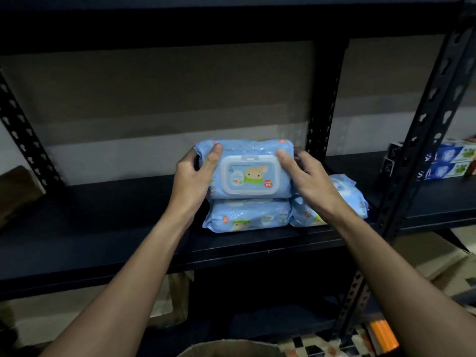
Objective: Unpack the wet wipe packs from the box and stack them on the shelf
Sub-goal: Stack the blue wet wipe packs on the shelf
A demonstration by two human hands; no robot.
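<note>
- We grip the top wipe pack [251,173] at both ends: our left hand [194,176] curls round its left end, thumb on the front, and our right hand [309,179] clasps the right end likewise.
- The pack is pale blue and crinkly, with a white flip lid bearing a cartoon figure. It faces us, directly above a second pack [247,215] lying on the black shelf [103,228].
- A third pack [345,199] lies just right of that one, partly hidden by our right wrist.
- Toothpaste boxes [450,161] sit beyond the slotted post [422,140].
</note>
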